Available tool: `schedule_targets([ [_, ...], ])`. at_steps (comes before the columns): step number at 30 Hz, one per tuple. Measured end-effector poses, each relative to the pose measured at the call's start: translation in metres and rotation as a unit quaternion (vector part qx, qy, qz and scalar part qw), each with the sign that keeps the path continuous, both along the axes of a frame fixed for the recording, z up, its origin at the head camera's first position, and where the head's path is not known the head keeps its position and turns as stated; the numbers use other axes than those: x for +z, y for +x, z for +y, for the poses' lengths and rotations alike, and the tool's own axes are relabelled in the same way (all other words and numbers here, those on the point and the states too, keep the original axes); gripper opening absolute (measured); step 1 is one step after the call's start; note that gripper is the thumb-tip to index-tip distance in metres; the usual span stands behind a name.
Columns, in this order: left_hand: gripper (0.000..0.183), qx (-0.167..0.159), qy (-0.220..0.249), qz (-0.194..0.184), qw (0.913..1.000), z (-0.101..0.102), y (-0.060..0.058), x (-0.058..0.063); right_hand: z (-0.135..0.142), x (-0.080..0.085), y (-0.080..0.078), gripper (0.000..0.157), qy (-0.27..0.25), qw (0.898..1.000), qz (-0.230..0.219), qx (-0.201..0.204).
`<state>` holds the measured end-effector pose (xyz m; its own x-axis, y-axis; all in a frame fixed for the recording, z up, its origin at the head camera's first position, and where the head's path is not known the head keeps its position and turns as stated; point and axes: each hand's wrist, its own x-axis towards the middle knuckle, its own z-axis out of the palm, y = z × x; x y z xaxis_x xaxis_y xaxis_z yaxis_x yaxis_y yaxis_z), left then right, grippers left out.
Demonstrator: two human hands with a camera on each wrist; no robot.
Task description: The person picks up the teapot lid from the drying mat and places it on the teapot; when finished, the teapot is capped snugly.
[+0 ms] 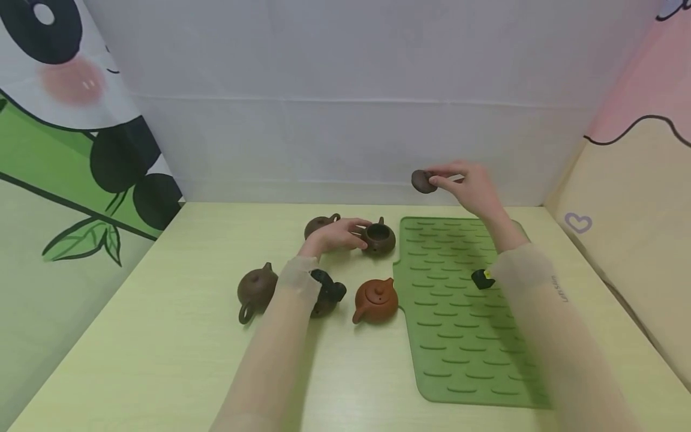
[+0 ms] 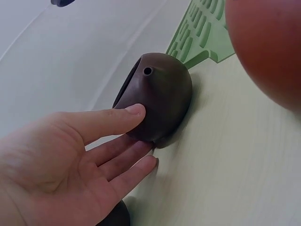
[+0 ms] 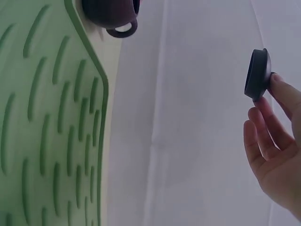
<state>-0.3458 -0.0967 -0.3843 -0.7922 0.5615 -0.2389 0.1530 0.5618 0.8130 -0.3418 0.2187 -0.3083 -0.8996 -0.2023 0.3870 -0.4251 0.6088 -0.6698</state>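
My right hand (image 1: pixel 475 187) holds a small dark-brown teapot lid (image 1: pixel 423 182) up in the air above the mat's far end. In the right wrist view, the thumb and fingers pinch the lid (image 3: pixel 258 75) with its hollow underside turned away from the palm. A dark-brown teapot (image 1: pixel 382 246) without a lid stands near the mat's left edge. My left hand (image 1: pixel 339 235) is at its spout side. In the left wrist view, the thumb presses the teapot (image 2: pixel 164 99) beside the spout, and the other fingers reach round its lower side, their tips partly hidden.
A reddish-orange teapot (image 1: pixel 376 301) stands beside the green ridged mat (image 1: pixel 442 360). Brown teapots stand at the left (image 1: pixel 256 289) and behind my left hand (image 1: pixel 318 224). Another teapot (image 1: pixel 324 310) is partly covered by my left wrist's black camera. A pale wall cloth rises behind the table.
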Motion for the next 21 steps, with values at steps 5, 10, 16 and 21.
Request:
schedule_targets([
  [5,0.064,0.002,-0.003,0.004,1.0,0.0,-0.001,0.0,-0.018,-0.007,-0.002,0.033,-0.02,1.0,-0.003,0.007],
  [10,0.063,0.004,-0.016,0.015,0.9998,-0.001,0.0,0.0,-0.036,-0.017,-0.004,0.03,-0.037,0.999,0.013,0.021],
  [16,0.063,0.004,-0.011,0.01,0.9999,0.0,0.0,0.0,-0.051,-0.029,-0.005,0.027,-0.048,0.998,0.016,0.038],
  [21,0.062,0.003,-0.007,0.006,1.0,0.001,-0.001,0.0,-0.058,-0.038,-0.006,0.026,-0.05,0.998,0.008,0.046],
])
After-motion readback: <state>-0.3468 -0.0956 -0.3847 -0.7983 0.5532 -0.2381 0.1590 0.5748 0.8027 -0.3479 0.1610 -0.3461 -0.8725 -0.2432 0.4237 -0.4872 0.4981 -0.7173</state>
